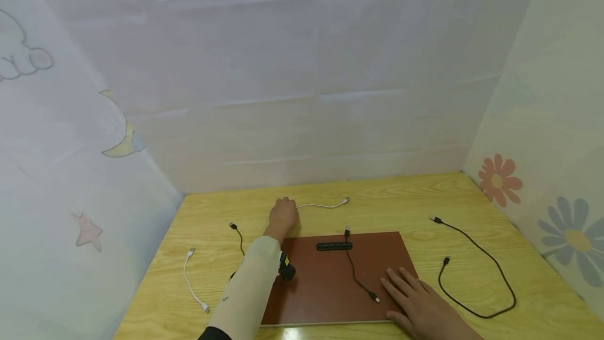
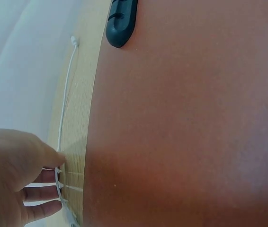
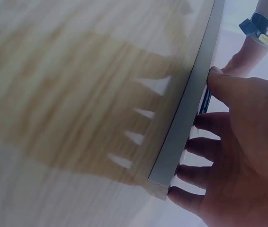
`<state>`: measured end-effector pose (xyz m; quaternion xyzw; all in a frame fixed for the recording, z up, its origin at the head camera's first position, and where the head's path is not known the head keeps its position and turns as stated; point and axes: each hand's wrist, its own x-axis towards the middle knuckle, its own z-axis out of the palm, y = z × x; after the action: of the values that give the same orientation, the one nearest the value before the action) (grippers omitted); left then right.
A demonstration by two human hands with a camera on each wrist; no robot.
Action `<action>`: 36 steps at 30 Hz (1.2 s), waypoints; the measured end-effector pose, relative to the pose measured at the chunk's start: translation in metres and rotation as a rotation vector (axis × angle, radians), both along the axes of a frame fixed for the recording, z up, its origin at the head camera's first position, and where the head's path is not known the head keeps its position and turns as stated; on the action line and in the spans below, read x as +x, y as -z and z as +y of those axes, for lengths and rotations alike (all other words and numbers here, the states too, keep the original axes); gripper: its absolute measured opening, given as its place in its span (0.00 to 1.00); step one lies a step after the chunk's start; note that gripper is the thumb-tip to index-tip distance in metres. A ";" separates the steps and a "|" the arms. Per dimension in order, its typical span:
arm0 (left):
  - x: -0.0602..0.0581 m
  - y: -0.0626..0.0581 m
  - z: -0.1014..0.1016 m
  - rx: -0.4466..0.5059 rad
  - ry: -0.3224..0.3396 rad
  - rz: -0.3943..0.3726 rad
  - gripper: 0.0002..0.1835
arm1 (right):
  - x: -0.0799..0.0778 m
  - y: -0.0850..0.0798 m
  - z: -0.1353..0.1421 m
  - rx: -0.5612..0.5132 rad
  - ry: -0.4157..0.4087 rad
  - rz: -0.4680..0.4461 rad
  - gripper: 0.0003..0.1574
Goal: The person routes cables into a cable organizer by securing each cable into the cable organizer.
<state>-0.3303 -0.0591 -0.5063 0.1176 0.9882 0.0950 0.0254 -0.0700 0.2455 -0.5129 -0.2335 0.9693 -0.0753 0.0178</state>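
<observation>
Beyond the far edge of the brown board, my left hand pinches a white USB cable. In the left wrist view the thumb meets the white cable, and the other fingers curl behind it. One plug end stretches away to the right along the table. My right hand rests with spread fingers on the board's near right corner. On the board lie a black cable clip strip with several slots and a short black USB cable, which crosses the strip's right end.
A longer black cable curves over the wooden table at the right. To the left lie a short white cable and another black cable, partly hidden by my left forearm. Patterned sheets stand behind and on both sides.
</observation>
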 end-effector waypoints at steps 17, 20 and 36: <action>-0.002 0.004 -0.008 -0.010 -0.040 0.025 0.05 | -0.001 0.004 -0.004 -0.019 0.007 -0.044 0.43; -0.001 0.004 -0.011 0.010 -0.037 0.014 0.06 | -0.001 0.004 -0.004 -0.017 0.004 -0.042 0.43; 0.010 -0.015 -0.017 0.250 0.048 0.033 0.09 | -0.002 0.009 -0.002 0.032 -0.021 0.062 0.40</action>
<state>-0.3201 -0.0759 -0.4913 0.1448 0.9658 0.2148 -0.0034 -0.0724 0.2438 -0.5221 -0.2456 0.9679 -0.0523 -0.0077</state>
